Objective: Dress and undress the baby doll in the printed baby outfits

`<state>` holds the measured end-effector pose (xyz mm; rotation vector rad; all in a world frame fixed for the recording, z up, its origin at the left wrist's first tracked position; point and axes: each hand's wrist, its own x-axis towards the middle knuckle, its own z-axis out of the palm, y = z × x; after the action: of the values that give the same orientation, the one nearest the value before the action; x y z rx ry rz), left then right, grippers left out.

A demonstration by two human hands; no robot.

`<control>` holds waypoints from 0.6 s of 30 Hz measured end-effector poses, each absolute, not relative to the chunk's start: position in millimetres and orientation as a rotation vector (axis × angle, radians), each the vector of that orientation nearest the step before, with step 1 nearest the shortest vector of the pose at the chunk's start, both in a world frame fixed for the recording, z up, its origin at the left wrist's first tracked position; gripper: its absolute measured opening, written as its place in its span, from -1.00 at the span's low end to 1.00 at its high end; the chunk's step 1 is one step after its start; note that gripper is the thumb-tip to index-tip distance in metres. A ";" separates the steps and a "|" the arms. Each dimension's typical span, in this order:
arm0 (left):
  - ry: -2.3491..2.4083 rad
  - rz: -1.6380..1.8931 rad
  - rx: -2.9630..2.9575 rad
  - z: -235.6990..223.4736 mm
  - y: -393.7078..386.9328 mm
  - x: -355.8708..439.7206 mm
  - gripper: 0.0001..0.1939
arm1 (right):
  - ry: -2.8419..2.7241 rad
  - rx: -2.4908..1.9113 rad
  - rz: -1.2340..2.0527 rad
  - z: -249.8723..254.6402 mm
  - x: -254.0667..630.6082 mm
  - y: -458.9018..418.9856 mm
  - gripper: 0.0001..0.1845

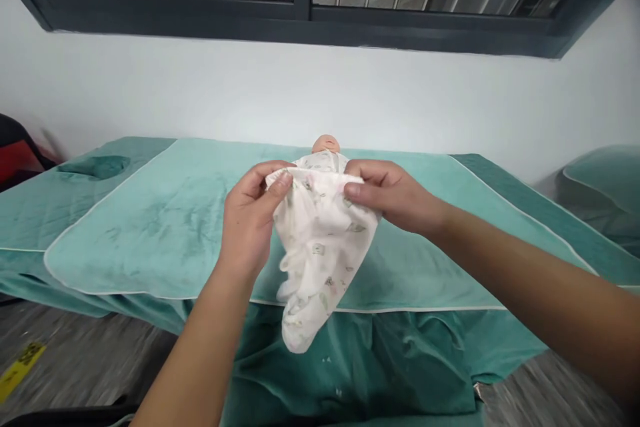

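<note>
Stretched between my two hands is a pair of white footed baby pants (325,247) with small printed figures, its waistband at the top and a foot end hanging down. My left hand (253,213) pinches the left end of the band between thumb and fingers. At the right end, my right hand (393,193) grips the band the same way. Behind the cloth a baby doll (326,143) lies on the bed, its head toward the wall. White printed clothing (323,160) covers its upper body; its lower part is hidden behind the pants.
A light green cover (165,213) with white piping lies over the massage-style bed, which has a face hole (95,167) at the left. A green pillow (607,177) is at the far right. The white wall (320,93) and barred window (300,10) stand behind.
</note>
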<state>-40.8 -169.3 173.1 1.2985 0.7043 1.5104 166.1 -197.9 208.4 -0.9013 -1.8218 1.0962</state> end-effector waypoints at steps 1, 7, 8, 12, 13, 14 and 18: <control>0.703 1.544 1.277 175.3 -168.8 -41.8 -0.78 | -1.918 -0.952 1.053 207.9 165.7 -198.0 -0.61; 0.674 1.569 1.104 173.1 -170.1 -50.0 -0.78 | -2.371 -1.184 0.889 207.7 164.0 -201.0 -0.68; 0.689 1.503 1.104 171.0 -170.9 -51.7 -0.78 | -2.335 -1.191 0.883 207.5 164.0 -201.8 -0.68; 0.737 1.219 1.195 165.9 -176.0 -61.7 -0.79 | -2.014 -1.117 0.898 203.9 168.4 -202.1 -0.68; 0.729 1.168 1.236 166.0 -177.7 -64.7 -0.79 | -1.934 -1.071 0.944 202.3 170.3 -201.5 -0.70; 0.709 1.107 1.291 166.8 -179.4 -67.4 -0.78 | -1.855 -1.025 0.998 200.6 172.0 -200.7 -0.70; 0.670 0.693 1.616 169.8 -186.2 -71.1 -0.71 | -1.623 -0.912 1.177 192.1 173.0 -199.8 -0.72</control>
<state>-71.1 -186.2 169.8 1.6163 0.6697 0.6933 173.0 -199.8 192.1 -0.9115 -1.6234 1.1774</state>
